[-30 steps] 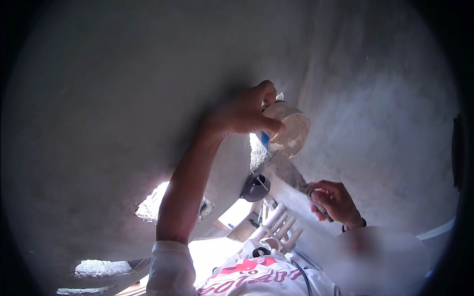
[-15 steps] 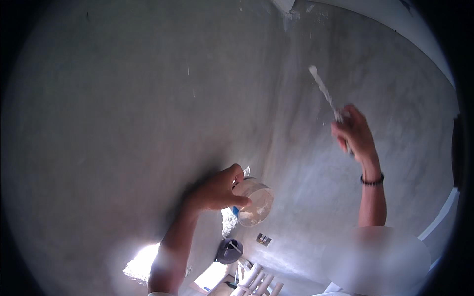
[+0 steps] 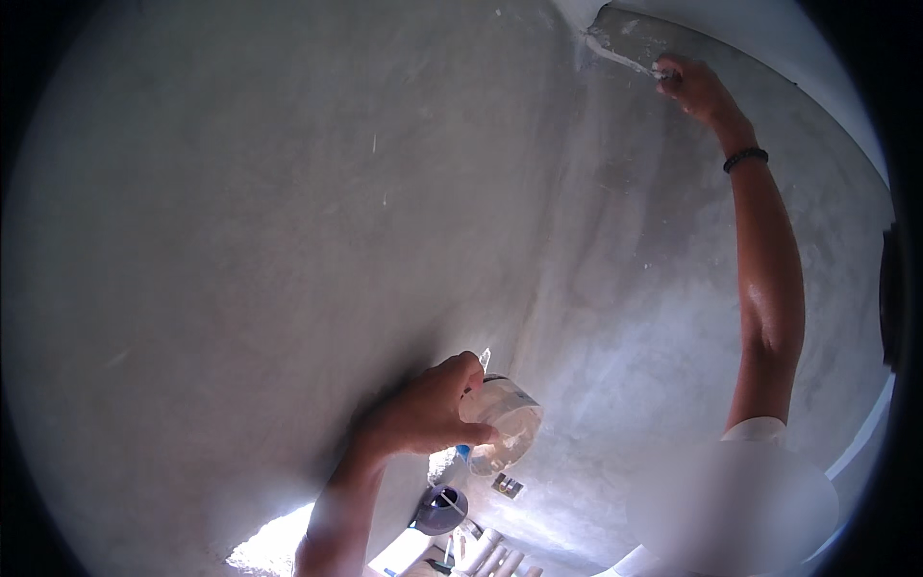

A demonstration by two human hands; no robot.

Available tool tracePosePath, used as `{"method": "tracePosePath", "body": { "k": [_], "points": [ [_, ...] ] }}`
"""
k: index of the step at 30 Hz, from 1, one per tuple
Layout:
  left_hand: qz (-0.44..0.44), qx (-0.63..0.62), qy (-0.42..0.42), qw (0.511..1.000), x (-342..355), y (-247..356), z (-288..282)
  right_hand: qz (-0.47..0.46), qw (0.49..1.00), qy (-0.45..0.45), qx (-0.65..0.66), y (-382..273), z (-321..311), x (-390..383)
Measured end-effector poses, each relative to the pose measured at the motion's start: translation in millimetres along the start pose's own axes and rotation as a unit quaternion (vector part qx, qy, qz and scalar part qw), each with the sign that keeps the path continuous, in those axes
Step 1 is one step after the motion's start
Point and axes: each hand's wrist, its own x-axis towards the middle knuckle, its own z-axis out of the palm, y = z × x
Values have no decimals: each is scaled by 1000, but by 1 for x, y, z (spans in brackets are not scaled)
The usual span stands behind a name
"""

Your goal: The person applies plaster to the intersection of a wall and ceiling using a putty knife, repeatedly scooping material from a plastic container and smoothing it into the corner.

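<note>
My left hand (image 3: 423,409) is closed on the rim of a clear plastic tub (image 3: 519,412), its thumb at the tub's mouth. The tub is tilted, and pale paste coats its inside. High at the upper right, my right hand (image 3: 694,88) grips the handle of a slim tool coated in white paste (image 3: 620,60); its exact kind is hard to make out. The tool's far end is up at the corner where the grey wall (image 3: 288,231) meets the white surface above (image 3: 808,53). Whitish smears mark the wall around that spot.
Below the tub are a small wall-mounted electrical box (image 3: 508,486) and a dark round vessel (image 3: 442,510) with a stick in it. Pale round poles (image 3: 488,556) show at the bottom. A bright ragged opening (image 3: 277,540) lies beside my left forearm, and something dark (image 3: 888,298) edges the right side.
My right hand has risen with the tool, from mid-height on the wall to the top corner. The left hand and tub sit slightly lower in the picture.
</note>
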Motion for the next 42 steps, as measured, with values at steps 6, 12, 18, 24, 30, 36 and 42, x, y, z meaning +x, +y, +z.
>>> {"method": "tracePosePath", "body": {
  "k": [6, 12, 18, 24, 30, 36, 42],
  "points": [
    [38, 10, 29, 999, 3, -8, 8, -90, 991, 90, -46, 27, 1, 15],
    [25, 16, 18, 999, 2, -3, 6, -140, 958, 108, -226, 8, -8, 24],
    [39, 21, 15, 999, 2, -3, 5, -116, 922, 113, -351, -25, -15, 49],
    [63, 15, 29, 997, -3, -10, 8, -103, 907, 104, -395, -118, -21, 42],
    [77, 9, 40, 996, -2, -11, 14, -149, 883, 115, -431, -101, -11, 87],
    [67, 17, 37, 997, -5, -7, 13, -167, 867, 107, -457, -106, -12, 96],
    [35, 37, 10, 999, -10, 4, 3, -172, 879, 130, -426, -124, -5, 90]
  ]
}}
